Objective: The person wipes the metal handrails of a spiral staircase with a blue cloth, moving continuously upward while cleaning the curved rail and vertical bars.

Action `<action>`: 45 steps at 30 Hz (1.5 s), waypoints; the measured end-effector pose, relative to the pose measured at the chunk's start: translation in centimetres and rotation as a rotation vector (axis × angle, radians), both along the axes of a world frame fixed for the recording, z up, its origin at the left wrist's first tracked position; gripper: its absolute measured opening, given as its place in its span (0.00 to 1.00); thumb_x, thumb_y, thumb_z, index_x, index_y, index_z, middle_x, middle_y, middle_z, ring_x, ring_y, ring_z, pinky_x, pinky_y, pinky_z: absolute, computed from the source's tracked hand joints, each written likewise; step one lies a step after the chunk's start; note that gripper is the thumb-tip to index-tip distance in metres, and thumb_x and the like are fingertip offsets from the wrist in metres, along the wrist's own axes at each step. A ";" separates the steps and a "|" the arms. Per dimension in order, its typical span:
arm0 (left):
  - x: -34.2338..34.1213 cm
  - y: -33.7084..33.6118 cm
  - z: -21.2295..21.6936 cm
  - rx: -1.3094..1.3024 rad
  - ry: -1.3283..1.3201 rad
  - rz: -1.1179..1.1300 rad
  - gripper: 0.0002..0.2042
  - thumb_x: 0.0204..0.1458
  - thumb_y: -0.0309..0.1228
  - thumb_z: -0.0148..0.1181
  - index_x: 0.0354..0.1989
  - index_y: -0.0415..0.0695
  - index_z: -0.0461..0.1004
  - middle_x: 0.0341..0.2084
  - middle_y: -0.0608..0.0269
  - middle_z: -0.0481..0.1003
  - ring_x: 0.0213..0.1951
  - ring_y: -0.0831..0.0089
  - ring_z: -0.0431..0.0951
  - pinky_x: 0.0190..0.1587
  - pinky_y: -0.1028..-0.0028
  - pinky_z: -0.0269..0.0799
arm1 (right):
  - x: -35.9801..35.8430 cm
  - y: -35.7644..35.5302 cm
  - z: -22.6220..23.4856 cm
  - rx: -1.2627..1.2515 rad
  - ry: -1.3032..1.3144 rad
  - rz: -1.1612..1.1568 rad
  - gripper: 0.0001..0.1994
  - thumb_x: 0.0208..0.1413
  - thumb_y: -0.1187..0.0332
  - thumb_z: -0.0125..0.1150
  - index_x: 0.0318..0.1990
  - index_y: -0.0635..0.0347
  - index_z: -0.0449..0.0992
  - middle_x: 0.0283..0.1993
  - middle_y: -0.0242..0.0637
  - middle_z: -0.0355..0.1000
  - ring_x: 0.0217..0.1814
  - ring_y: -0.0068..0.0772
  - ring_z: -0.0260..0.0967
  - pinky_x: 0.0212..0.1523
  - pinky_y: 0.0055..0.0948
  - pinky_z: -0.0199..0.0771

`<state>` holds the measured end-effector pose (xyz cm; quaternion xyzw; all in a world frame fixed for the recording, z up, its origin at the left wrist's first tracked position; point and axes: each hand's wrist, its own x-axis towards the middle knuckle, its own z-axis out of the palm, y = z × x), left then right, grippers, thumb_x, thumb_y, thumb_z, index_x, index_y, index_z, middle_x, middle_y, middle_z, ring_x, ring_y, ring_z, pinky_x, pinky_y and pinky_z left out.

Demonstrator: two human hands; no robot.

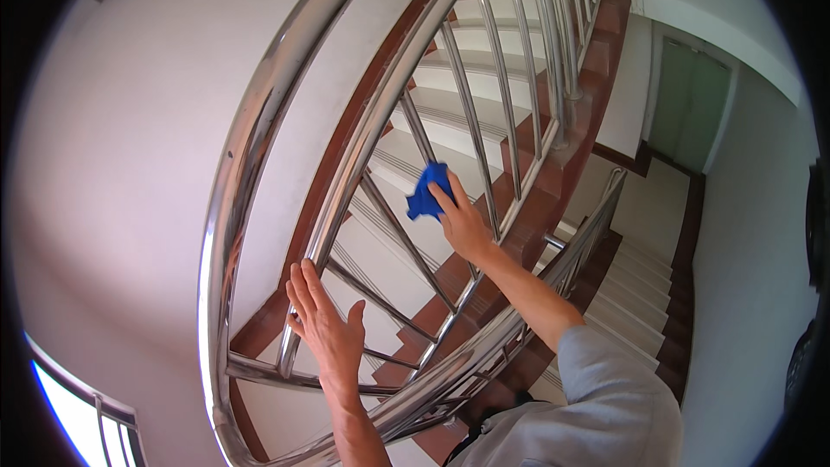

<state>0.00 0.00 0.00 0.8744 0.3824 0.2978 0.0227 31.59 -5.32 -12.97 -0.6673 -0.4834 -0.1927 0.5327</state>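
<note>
Evidently the work in hand is wiping down the stair railing, one thin upright at a time. From where I stand, the person's right hand (467,227) has the blue cloth (428,193) bunched between thumb and fingers, and the cloth lies across a slanted metal baluster (418,125), partway down its length. Whether it wraps right around the bar or only covers one side, I can't tell.

The left hand (327,316) holds nothing: its fingers are stretched out side by side, the thumb stands well away, and the fingertips overlap the inner rail (350,169). I can't be sure they are pressing on it. Beyond the bars, pale steps (467,108) climb away.

As I judge it, the next move calls for a snug squeeze around the bar and a stroke along it toward the red-brown ledge (549,177), keeping the knuckles clear of the neighbouring uprights.
</note>
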 end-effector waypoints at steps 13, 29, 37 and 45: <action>0.2 -0.5 0.1 0.036 -0.016 0.018 0.60 0.49 0.25 0.82 0.88 0.52 0.45 0.85 0.49 0.51 0.84 0.41 0.50 0.74 0.26 0.51 | -5.3 -0.3 6.4 0.188 -0.232 0.221 0.33 0.58 0.87 0.67 0.73 0.56 0.74 0.80 0.65 0.57 0.78 0.73 0.65 0.70 0.54 0.81; -0.4 -0.2 0.5 -0.011 -0.044 -0.023 0.59 0.50 0.23 0.80 0.88 0.59 0.45 0.86 0.53 0.50 0.84 0.44 0.51 0.75 0.26 0.51 | -7.8 -1.2 -3.5 -0.193 -0.075 0.250 0.29 0.61 0.81 0.66 0.70 0.53 0.77 0.81 0.62 0.56 0.64 0.73 0.76 0.62 0.50 0.85; -2.1 -0.2 -0.1 -0.043 -0.145 -0.104 0.54 0.51 0.27 0.80 0.86 0.51 0.52 0.85 0.49 0.53 0.84 0.44 0.52 0.80 0.33 0.48 | -10.1 -5.4 -5.8 -0.320 0.017 0.350 0.27 0.66 0.79 0.64 0.72 0.56 0.75 0.83 0.59 0.53 0.75 0.71 0.68 0.71 0.53 0.79; -8.9 -4.3 -2.5 -0.074 -0.098 0.097 0.49 0.54 0.29 0.79 0.84 0.47 0.56 0.83 0.45 0.54 0.82 0.43 0.56 0.79 0.31 0.47 | -15.2 -0.6 3.5 -0.039 -0.155 0.520 0.33 0.58 0.85 0.68 0.72 0.55 0.74 0.82 0.61 0.54 0.75 0.71 0.69 0.69 0.53 0.81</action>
